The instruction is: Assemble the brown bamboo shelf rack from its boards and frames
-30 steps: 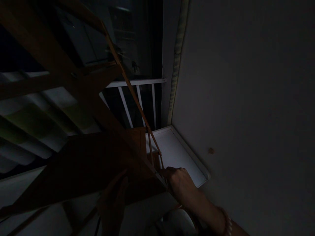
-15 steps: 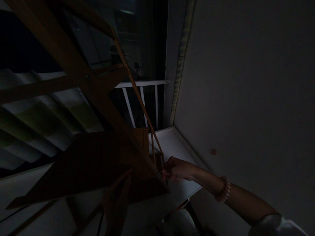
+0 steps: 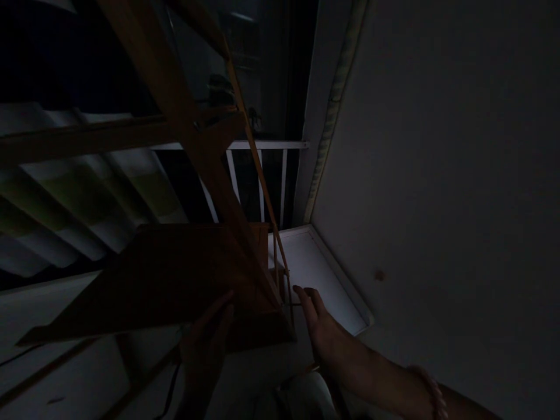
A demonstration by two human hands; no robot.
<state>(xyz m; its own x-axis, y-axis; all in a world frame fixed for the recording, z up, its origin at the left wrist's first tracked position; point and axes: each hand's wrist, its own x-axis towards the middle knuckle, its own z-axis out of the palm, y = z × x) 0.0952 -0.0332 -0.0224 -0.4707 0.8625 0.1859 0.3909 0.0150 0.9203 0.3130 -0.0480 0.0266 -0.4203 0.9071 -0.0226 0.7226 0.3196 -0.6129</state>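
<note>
A dark wooden frame (image 3: pixel 210 163), which looks like an easel, rises at a slant from a wooden box-like base (image 3: pixel 188 280). My right hand (image 3: pixel 321 324) is just right of the frame's lower joint, fingers stretched out and apart. A thin dark pin or rod (image 3: pixel 297 304) sticks out of the joint towards it; the dim light hides whether they touch. My left hand (image 3: pixel 207 338) is at the base's near edge, index finger and thumb extended and parted. Whether it touches the wood I cannot tell. A thin wooden strut (image 3: pixel 260 169) runs down to the same joint.
Behind the base is a white ledge (image 3: pixel 321 268) in the corner. A pale wall (image 3: pixel 437 175) fills the right side. White railing bars (image 3: pixel 284 181) stand before a dark window. A green and white curtain (image 3: pixel 87 198) hangs at left.
My right hand has let go at the lower joint and drawn back down and right, its fingers opening. The view has shifted slightly, with the frame now further right. My left hand stays put.
</note>
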